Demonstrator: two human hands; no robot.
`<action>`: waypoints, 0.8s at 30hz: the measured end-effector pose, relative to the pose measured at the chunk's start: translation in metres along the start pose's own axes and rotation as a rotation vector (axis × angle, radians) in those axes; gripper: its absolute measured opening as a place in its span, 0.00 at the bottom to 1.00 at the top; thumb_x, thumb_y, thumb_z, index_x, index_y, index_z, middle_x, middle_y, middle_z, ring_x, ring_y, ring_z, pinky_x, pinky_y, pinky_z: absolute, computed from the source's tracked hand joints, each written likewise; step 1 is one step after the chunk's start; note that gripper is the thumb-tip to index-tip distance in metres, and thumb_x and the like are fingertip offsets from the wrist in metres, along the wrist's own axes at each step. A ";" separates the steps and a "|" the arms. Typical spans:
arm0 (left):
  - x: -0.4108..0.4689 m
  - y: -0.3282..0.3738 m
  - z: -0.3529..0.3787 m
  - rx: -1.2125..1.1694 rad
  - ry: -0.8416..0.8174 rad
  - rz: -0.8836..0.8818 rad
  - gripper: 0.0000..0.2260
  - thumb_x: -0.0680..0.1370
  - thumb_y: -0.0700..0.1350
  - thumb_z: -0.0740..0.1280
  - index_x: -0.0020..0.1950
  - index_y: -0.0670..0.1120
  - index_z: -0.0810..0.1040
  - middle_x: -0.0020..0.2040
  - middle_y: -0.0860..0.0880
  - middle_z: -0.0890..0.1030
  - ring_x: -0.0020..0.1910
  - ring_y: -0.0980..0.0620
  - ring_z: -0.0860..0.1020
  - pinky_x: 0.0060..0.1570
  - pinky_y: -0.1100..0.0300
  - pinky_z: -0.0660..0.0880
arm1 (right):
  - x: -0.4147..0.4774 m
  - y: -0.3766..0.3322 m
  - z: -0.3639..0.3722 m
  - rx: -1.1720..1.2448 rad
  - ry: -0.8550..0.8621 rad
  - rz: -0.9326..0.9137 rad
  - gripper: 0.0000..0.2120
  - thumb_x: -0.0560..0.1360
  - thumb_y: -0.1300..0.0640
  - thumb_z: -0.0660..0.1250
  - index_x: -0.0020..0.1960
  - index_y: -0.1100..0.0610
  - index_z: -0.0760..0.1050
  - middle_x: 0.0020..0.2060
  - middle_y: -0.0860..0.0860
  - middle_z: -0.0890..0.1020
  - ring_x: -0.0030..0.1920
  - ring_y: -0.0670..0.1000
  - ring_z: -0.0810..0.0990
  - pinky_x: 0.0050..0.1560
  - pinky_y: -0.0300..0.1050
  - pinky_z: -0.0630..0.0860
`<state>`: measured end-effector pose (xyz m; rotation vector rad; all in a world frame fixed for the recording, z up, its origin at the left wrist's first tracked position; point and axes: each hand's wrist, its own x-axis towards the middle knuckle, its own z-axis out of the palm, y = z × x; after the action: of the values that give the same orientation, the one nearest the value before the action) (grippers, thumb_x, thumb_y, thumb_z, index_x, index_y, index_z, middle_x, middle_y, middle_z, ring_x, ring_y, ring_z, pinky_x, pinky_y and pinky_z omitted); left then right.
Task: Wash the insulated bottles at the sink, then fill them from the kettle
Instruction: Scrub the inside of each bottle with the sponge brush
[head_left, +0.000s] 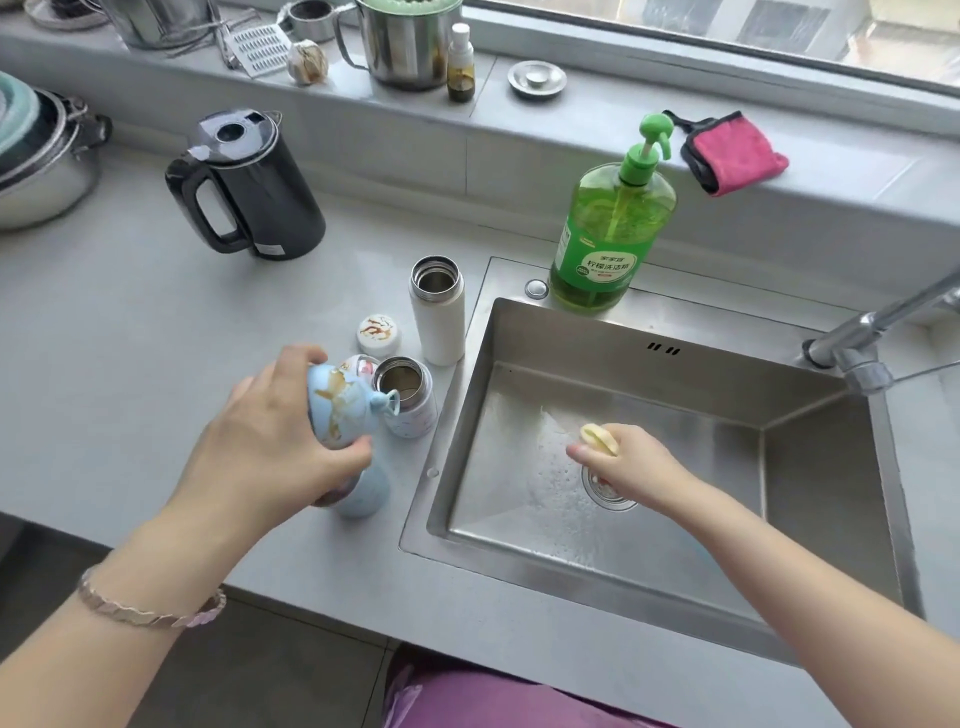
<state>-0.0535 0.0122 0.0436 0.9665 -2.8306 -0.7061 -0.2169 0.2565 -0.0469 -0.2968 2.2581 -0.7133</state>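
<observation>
The left hand (270, 431) is curled round the stained blue lid (345, 408), just above the blue bottle (366, 493) on the counter. The right hand (631, 465) squeezes a sponge (600, 439) low in the sink (810, 395). Careful: swinging that lid across could topple the small open bottle (410, 400) beside it.

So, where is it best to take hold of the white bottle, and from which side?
Wrap round the middle of the white bottle, below its steel neck, coming from the right, the sink side. It stands upright and open, and a lid and a small bottle crowd its left and front.
</observation>
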 end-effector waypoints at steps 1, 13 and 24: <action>0.000 0.010 0.003 -0.038 -0.002 0.027 0.26 0.65 0.49 0.74 0.58 0.51 0.65 0.46 0.53 0.70 0.49 0.48 0.69 0.45 0.57 0.64 | -0.001 0.004 -0.002 0.035 -0.017 -0.005 0.15 0.76 0.52 0.64 0.32 0.54 0.68 0.24 0.49 0.72 0.23 0.48 0.68 0.27 0.37 0.65; -0.018 0.112 0.108 -0.218 -0.430 0.119 0.22 0.65 0.51 0.73 0.52 0.54 0.65 0.45 0.57 0.73 0.48 0.51 0.74 0.46 0.58 0.73 | -0.021 0.079 -0.052 0.271 0.053 0.109 0.19 0.79 0.48 0.58 0.32 0.57 0.66 0.20 0.47 0.70 0.17 0.46 0.62 0.21 0.33 0.59; -0.028 0.170 0.157 -0.404 -0.463 -0.037 0.19 0.66 0.48 0.75 0.51 0.53 0.68 0.49 0.54 0.71 0.41 0.59 0.75 0.35 0.69 0.67 | -0.051 0.151 -0.096 0.359 -0.004 0.153 0.02 0.73 0.64 0.63 0.42 0.59 0.70 0.36 0.52 0.73 0.35 0.48 0.70 0.34 0.38 0.65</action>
<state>-0.1593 0.2101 -0.0187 0.8750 -2.8384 -1.6139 -0.2490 0.4398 -0.0492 0.0474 2.0730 -1.0129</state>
